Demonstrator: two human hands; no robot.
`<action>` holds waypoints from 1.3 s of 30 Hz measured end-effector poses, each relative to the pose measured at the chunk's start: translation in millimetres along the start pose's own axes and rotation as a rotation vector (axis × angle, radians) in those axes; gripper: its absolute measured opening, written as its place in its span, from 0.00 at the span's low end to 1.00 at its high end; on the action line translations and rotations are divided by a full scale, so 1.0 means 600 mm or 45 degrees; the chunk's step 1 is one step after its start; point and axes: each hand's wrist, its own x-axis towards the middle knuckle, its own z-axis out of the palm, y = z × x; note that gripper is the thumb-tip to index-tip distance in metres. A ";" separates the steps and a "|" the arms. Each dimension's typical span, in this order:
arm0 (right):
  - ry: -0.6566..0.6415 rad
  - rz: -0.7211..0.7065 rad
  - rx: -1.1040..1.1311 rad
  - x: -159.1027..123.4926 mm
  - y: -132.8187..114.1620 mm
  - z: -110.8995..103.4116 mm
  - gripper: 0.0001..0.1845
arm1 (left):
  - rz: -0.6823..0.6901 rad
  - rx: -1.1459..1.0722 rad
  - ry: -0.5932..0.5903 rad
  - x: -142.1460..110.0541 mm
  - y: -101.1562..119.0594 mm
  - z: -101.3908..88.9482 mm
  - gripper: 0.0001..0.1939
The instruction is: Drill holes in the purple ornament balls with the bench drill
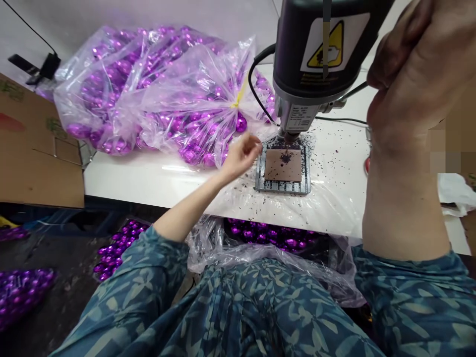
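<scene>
My left hand [243, 154] is over the white table, between a clear plastic bag [148, 99] of shiny purple balls and the drill press base. Its fingers are curled, and I cannot see whether anything is in them. A purple ball [241, 123] shows just beyond it at the bag's edge. My right hand [412, 74] is raised at the upper right, closed at the end of the lever [351, 92] on the black drill press [316, 49]. Below the chuck, a brown square board [275, 171] with a dark hole lies on the slotted metal base [283, 187].
Dark shavings [320, 148] are scattered around the base on the white table [178, 186]. Under the table edge, a plastic-lined container holds more purple balls [267, 235]. A cardboard box [40, 153] stands at the left. More purple balls [119, 248] are lower down. A black cable [251, 74] loops beside the drill.
</scene>
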 end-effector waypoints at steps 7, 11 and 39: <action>0.171 -0.232 0.315 0.005 0.022 0.012 0.38 | -0.348 0.568 0.227 0.190 -0.175 -0.008 0.03; 0.114 -0.230 0.122 -0.001 0.004 0.013 0.36 | -0.265 0.643 0.162 0.186 -0.174 -0.005 0.08; 0.160 0.160 -0.021 -0.016 -0.040 0.027 0.31 | -0.420 -0.702 0.020 -0.028 -0.004 0.061 0.40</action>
